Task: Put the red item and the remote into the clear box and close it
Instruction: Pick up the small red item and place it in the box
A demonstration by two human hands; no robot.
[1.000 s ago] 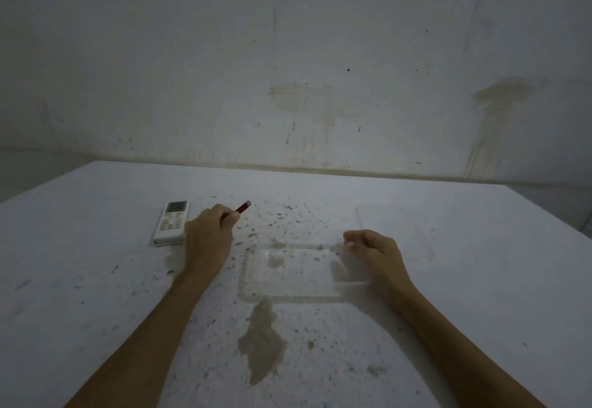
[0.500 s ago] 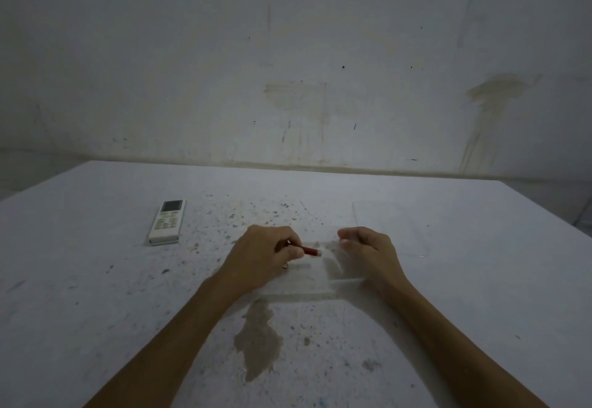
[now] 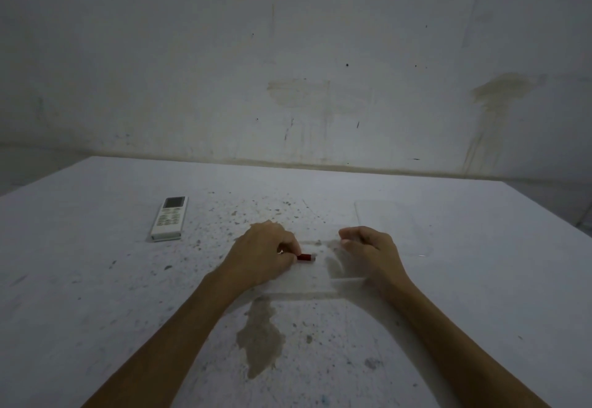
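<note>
A shallow clear box (image 3: 307,292) lies open in the middle of the table. My left hand (image 3: 262,255) hovers low over its left part, fingers pinched on a small red item (image 3: 305,257) whose tip pokes out to the right above the box floor. My right hand (image 3: 368,247) rests curled against the box's right end, fingers bent on its rim. A white remote (image 3: 169,218) with a small screen lies flat to the left, a hand's width away from my left hand. The clear lid (image 3: 387,215) lies flat behind my right hand.
The table (image 3: 96,295) is white, speckled with dark spots, with a brownish stain (image 3: 261,340) just in front of the box. A stained wall (image 3: 288,71) stands right behind the table's far edge.
My left hand carried the red item from beside the remote rightward and down over the clear box. My right hand stayed at the box's right end.
</note>
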